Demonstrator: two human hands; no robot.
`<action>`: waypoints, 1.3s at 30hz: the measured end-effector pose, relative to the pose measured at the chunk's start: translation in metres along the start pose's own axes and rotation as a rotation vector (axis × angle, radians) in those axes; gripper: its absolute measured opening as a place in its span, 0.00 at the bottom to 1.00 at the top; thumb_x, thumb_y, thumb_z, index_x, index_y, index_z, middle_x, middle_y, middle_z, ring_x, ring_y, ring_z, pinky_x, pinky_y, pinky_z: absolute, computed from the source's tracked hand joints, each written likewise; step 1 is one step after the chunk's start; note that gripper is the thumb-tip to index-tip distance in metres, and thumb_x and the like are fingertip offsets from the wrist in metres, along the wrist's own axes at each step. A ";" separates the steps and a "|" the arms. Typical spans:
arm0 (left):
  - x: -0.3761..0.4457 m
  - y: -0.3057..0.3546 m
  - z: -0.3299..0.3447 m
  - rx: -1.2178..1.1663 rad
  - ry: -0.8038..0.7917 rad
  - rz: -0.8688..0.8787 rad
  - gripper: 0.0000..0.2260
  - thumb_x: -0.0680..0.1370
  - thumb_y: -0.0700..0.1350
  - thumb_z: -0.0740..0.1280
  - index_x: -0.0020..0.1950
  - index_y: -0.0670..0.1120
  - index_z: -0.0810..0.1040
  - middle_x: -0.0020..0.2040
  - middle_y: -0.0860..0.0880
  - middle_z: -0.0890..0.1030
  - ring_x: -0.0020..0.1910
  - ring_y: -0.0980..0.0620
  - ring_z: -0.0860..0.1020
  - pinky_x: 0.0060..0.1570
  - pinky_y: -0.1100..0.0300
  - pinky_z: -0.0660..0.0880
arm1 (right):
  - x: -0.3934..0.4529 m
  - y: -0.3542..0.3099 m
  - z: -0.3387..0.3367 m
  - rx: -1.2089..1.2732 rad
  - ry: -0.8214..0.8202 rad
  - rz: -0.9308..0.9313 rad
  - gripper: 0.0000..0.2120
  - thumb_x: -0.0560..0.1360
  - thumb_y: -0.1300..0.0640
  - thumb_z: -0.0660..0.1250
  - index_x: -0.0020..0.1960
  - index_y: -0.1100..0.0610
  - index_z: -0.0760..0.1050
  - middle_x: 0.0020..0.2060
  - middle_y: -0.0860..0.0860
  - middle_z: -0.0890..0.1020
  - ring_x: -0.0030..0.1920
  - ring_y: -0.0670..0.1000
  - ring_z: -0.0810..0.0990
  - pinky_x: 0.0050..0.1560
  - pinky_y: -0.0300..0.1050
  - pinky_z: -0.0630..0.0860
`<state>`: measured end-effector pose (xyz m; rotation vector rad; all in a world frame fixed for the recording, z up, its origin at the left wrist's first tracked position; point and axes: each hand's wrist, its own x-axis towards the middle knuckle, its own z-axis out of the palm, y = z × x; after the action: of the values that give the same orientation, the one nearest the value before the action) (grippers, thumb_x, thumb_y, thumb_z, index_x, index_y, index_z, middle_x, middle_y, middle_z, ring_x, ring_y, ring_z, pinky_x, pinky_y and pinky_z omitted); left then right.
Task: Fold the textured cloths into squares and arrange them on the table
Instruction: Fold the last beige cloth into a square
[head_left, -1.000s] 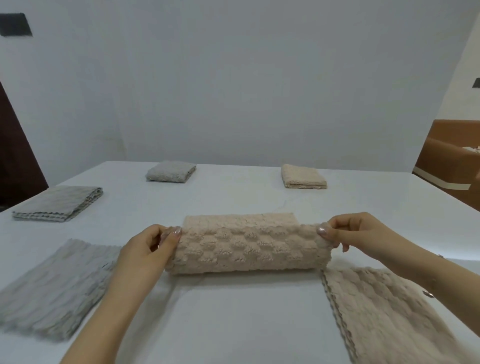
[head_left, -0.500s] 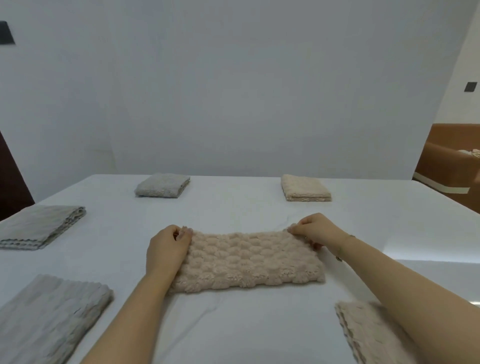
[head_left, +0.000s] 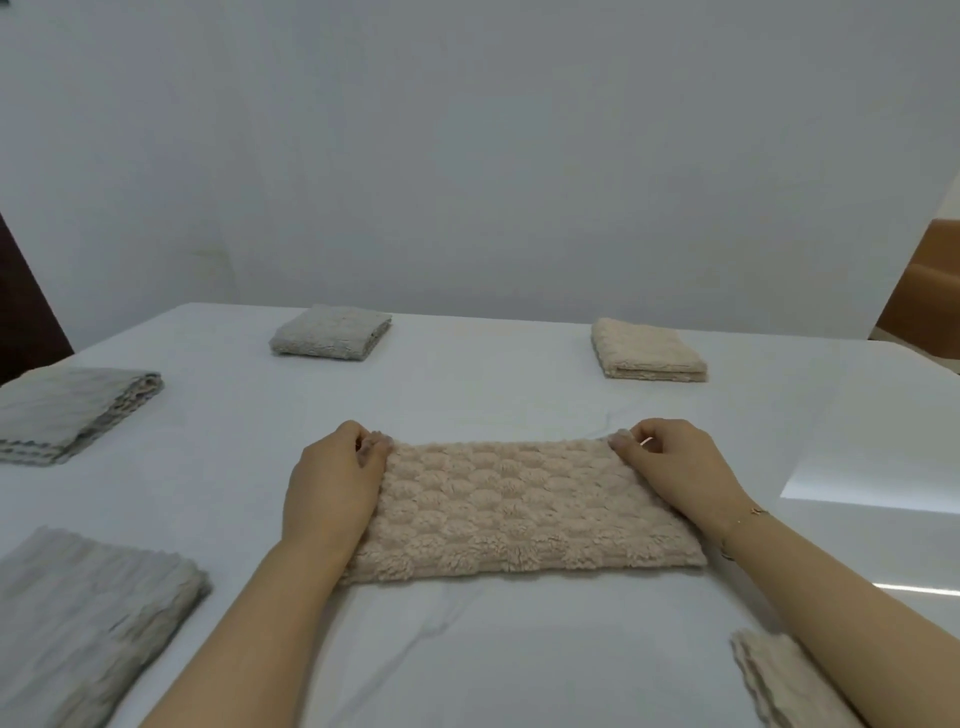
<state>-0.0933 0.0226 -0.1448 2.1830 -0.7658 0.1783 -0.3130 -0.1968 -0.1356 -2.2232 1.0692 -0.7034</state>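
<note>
A beige bubble-textured cloth (head_left: 519, 512) lies folded into a wide rectangle in the middle of the white table (head_left: 493, 649). My left hand (head_left: 332, 488) pinches its far left corner, and my right hand (head_left: 675, 467) pinches its far right corner. Both hands rest on the cloth's short ends. A folded beige square (head_left: 647, 349) sits at the back right and a folded grey square (head_left: 332, 332) at the back left.
Two grey cloth piles lie on the left, one further back (head_left: 67, 410) and one near me (head_left: 78, 623). A beige cloth pile (head_left: 779, 680) shows at the lower right, partly under my right forearm. A brown piece of furniture (head_left: 930, 291) stands beyond the table's right side.
The cloth's raised near half was carried over to the far edge and laid flat. Both hands moved away from me with it and now hold the far corners down.
</note>
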 end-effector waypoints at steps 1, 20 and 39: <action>0.000 0.000 0.000 0.004 -0.002 -0.001 0.11 0.79 0.50 0.63 0.41 0.45 0.73 0.35 0.49 0.77 0.35 0.48 0.75 0.33 0.56 0.66 | -0.001 0.000 0.001 -0.033 0.010 -0.020 0.14 0.76 0.46 0.65 0.36 0.53 0.75 0.27 0.48 0.77 0.28 0.48 0.74 0.37 0.47 0.75; -0.007 0.004 -0.009 0.029 -0.029 -0.004 0.09 0.79 0.52 0.63 0.44 0.48 0.74 0.38 0.51 0.77 0.39 0.46 0.76 0.36 0.55 0.69 | -0.007 0.002 -0.001 -0.132 0.004 -0.060 0.14 0.77 0.43 0.62 0.41 0.52 0.74 0.26 0.47 0.76 0.29 0.47 0.74 0.32 0.43 0.67; -0.050 0.060 0.024 0.375 -0.385 0.330 0.22 0.82 0.55 0.48 0.76 0.52 0.59 0.77 0.51 0.60 0.76 0.52 0.55 0.74 0.51 0.51 | -0.053 -0.051 0.038 -0.465 -0.352 -0.457 0.26 0.83 0.47 0.46 0.77 0.56 0.51 0.77 0.51 0.52 0.77 0.47 0.49 0.75 0.42 0.44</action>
<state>-0.1716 -0.0017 -0.1407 2.4618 -1.4072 0.0700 -0.2901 -0.1172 -0.1387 -2.9011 0.5898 -0.2225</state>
